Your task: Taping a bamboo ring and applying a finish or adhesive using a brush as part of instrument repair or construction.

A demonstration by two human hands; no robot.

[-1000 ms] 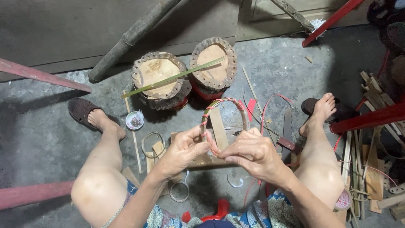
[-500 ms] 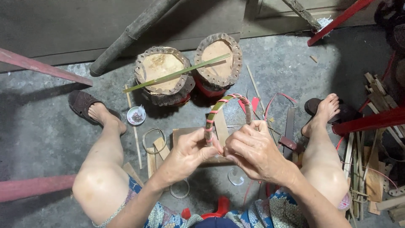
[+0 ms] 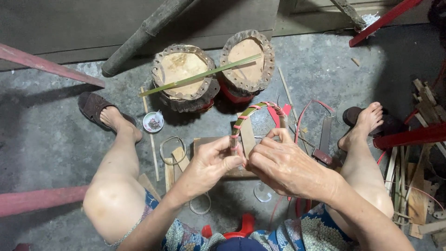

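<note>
L hand [image 3: 211, 163] and R hand [image 3: 283, 162] sit close together over the lap, knuckles nearly touching, both closed on the same thing: a bent bamboo hoop [image 3: 254, 110] wrapped w/ pink strip. L thumb and forefinger pinch the hoop's near-left leg, where the pink wrapping bunches. R hand curls round the right leg; its fingers hide the contact, so can't tell exactly how it grips there.

Key relation: the hoop rises from the hands and arcs away from the body, toward the feet. Its plane stands roughly upright and runs left-right, legs down in the hands, crown farthest out. Both hands are equally near, one per leg; L has the visible pinch on the wrapped end.

Outward from there: a flat wooden slat [image 3: 246, 135] stands just behind the hoop, between the two legs. Under the hands lies a wooden block [image 3: 209, 144] on the concrete floor [image 3: 55, 121]. Left of it, a thin wire ring [image 3: 173, 149] and some bamboo offcuts. A small round dish [image 3: 153, 122] sits near the left foot. A saw [image 3: 324, 139] w/ red frame lies by the right knee. Farther out, two round woven-rim stumps [image 3: 186, 74] stand side by side, a green bamboo strip [image 3: 200, 75] laid across both. Scrap sticks [image 3: 418, 186] pile at far right.
</note>
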